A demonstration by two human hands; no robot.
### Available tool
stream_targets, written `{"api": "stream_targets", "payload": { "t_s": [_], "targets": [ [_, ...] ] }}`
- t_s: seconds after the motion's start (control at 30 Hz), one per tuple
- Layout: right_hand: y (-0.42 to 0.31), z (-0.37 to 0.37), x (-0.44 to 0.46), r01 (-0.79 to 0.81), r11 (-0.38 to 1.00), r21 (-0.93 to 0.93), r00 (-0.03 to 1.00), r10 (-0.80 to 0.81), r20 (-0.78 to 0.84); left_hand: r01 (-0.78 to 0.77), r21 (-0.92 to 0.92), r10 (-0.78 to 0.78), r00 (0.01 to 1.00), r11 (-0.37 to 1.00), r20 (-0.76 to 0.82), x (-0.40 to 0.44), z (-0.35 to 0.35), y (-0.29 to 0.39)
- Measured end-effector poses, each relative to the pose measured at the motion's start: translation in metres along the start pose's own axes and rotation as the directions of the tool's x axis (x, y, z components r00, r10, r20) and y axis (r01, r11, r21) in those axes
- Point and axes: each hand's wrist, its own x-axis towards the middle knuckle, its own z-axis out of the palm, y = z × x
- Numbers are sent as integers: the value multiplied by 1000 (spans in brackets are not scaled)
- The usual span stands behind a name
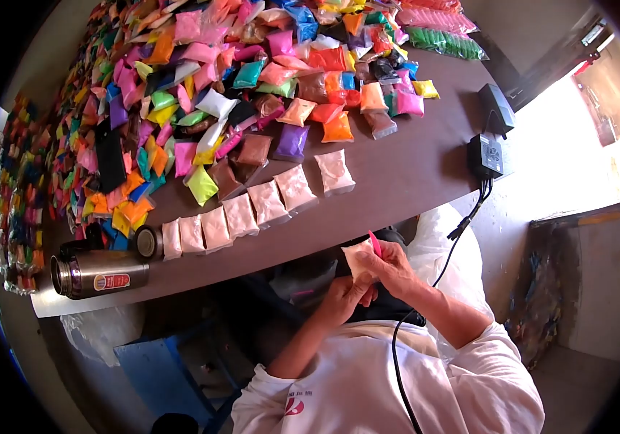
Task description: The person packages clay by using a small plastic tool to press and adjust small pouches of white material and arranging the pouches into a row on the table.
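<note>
In front of my chest, below the table's front edge, I hold a small clear bag of pale pink material (359,257). My right hand (395,270) is closed around its right side. A bright pink strip (375,244) stands up by the right fingers; its kind I cannot make out. From below, my left hand (346,298) pinches the lower end of the bag, its fingertips partly hidden. A row of similar pale pink bags (238,215) lies along the table's front edge, with one bag (334,172) slightly apart at the right end.
A large heap of small colourful bags (201,87) covers the table (397,170). A steel flask (100,273) lies at the front left beside its lid (148,241). Black devices (486,155) with cables sit at the right edge. A cable crosses my right forearm. A blue stool (169,380) stands lower left.
</note>
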Motion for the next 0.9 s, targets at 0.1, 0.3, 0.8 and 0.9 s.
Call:
{"api": "stream_targets", "payload": {
  "t_s": [0.1, 0.3, 0.8, 0.9],
  "targets": [
    [-1, 0, 2, -81, 997, 12, 996, 81, 23, 5, 30, -6, 999, 1000, 42, -1, 1, -3],
    [-5, 4, 3, -64, 996, 64, 997, 61, 38, 42, 125, -45, 999, 991, 26, -2, 2, 5],
    [7, 8, -7, -90, 994, 55, 994, 86, 62, 51, 38, -51, 999, 998, 14, -8, -4, 7],
    [10, 3, -6, -118, 992, 40, 988, 114, 104, 45, 66, -45, 999, 997, -6, -11, -5, 1]
  ]
}}
